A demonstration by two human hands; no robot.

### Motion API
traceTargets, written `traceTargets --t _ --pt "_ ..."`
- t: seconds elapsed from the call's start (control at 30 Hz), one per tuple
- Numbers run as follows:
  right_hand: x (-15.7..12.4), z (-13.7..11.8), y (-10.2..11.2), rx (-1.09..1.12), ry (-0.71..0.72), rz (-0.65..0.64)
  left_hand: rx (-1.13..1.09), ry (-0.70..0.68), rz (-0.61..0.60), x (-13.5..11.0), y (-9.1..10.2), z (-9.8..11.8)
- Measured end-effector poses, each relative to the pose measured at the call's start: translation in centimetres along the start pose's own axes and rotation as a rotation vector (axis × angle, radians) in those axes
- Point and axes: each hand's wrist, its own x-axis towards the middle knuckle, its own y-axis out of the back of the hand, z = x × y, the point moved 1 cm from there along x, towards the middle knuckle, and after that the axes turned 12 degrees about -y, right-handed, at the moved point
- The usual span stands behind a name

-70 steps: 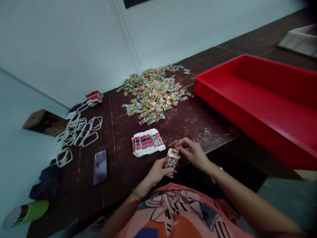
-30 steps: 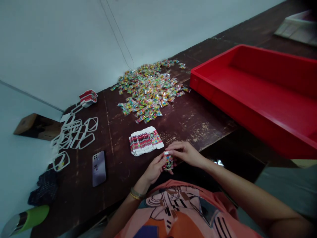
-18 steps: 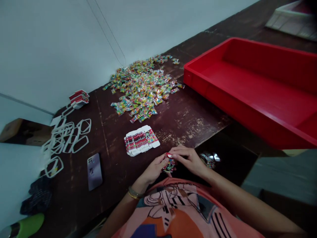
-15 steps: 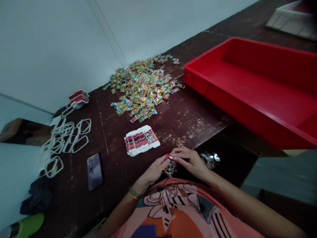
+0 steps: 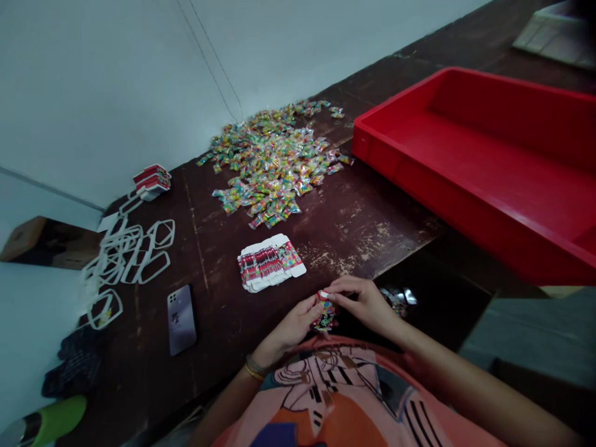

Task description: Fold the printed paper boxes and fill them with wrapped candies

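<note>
Close to my body, at the table's front edge, a small printed candy box [image 5: 325, 315] with a red, multicoloured pattern is held upright. My left hand [image 5: 298, 321] is closed around its left side. At its top, the fingers of my right hand [image 5: 358, 299] pinch the white-and-red flap. Whether anything is inside the box cannot be seen. Just beyond my hands lies a fanned stack of flat printed boxes [image 5: 270, 264]. Farther back spreads a large heap of small clear candy packets [image 5: 279, 161]. A few shiny packets [image 5: 398, 299] lie low beside my right wrist.
A big red tray [image 5: 447, 167] stands on the right. To the left are a purple phone [image 5: 181, 320], white paper frames [image 5: 125, 251], a red-and-white stack [image 5: 153, 181], a cardboard box [image 5: 51, 242], dark cloth [image 5: 72, 363] and a green bottle [image 5: 60, 419]. The wall runs behind.
The view has shifted slightly. At the box's top, the flap shows more white now, and more of the printed front is visible between my hands.
</note>
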Motion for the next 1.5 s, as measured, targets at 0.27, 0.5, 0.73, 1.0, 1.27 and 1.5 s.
traceTargets --t 0.27,0.5,0.73,1.0,1.27,1.5 --pt "-0.3 -0.8 0.2 -0.234 0.21 -0.118 0.004 -0.014 0.055 -0.4 0.5 -0.1" --pt "-0.4 1.5 -1.2 0.022 0.015 0.1 -0.314 -0.003 0.198 0.8 -0.7 -1.1" --pt "-0.6 1.7 -1.5 0.132 -0.031 0.272 -0.322 -0.031 0.17 1.6 -1.3 -1.9" --pt "0.5 1.2 8.1 -0.485 -0.038 -0.017 -0.006 -0.107 0.156 0.0 1.2 -0.1" --pt "11.0 0.9 -3.3 -0.616 0.449 -0.092 -0.039 -0.095 0.299 -2.4 4.2 -0.1" --pt "3.1 -1.4 -3.4 -0.497 0.63 -0.2 -0.402 -0.183 0.337 -2.4 4.1 0.8"
